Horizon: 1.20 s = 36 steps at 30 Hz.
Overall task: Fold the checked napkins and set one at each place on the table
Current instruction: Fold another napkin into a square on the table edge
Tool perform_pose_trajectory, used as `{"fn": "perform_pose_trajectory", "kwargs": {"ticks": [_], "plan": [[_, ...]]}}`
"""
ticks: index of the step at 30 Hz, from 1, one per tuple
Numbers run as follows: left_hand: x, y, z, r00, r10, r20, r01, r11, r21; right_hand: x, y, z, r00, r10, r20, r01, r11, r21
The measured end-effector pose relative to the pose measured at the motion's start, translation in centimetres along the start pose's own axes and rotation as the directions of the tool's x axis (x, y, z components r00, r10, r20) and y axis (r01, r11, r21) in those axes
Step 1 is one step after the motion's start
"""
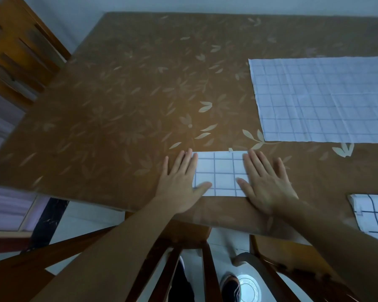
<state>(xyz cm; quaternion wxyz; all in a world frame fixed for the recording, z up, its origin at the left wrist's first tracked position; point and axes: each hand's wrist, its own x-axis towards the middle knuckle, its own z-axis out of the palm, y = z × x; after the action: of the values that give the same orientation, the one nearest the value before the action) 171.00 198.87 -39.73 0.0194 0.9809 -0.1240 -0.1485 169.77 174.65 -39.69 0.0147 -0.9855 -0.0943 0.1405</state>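
A folded white napkin with blue checks (222,173) lies near the table's front edge. My left hand (180,182) lies flat with straight fingers on its left edge, thumb resting on the cloth. My right hand (265,184) presses flat on its right edge the same way. A large unfolded checked napkin (323,99) is spread flat at the right, farther back. Another folded checked napkin (373,214) lies at the front right edge, partly cut off by the frame.
The table carries a brown cloth with a pale leaf pattern (129,105). A wooden chair back (183,269) stands right below my arms. Another wooden chair (15,44) stands at the far left. A white plate (248,288) and a shoe sit on the floor.
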Motion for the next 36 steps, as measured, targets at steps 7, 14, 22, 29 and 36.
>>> {"fn": "perform_pose_trajectory", "kwargs": {"ticks": [7, 14, 22, 29, 36], "plan": [[0.1, -0.5, 0.0, 1.000, 0.005, 0.011, -0.004, 1.000, -0.030, -1.7, -1.3, -0.9, 0.969, -0.117, -0.217, 0.120, 0.993, 0.004], [0.2, -0.5, -1.1, 0.996, -0.004, 0.093, 0.017, 0.990, -0.140, -1.5, -2.1, -0.8, 0.821, -0.484, -0.302, 0.458, 0.875, -0.158], [-1.9, -0.7, -4.3, 0.997, 0.074, 0.019, -0.057, 0.881, -0.470, -1.8, -3.4, -4.6, 0.848, -0.448, -0.285, 0.449, 0.891, -0.063], [-3.2, -0.2, -10.5, 0.998, 0.014, -0.063, -0.054, 0.717, -0.695, -2.3, -3.1, -13.0, 0.959, -0.071, -0.274, 0.200, 0.854, 0.481], [-6.2, -0.1, -17.7, 0.968, -0.241, 0.074, 0.105, 0.116, -0.988, -3.5, -1.8, -17.6, 0.998, 0.005, 0.064, -0.063, 0.234, 0.970]]}}
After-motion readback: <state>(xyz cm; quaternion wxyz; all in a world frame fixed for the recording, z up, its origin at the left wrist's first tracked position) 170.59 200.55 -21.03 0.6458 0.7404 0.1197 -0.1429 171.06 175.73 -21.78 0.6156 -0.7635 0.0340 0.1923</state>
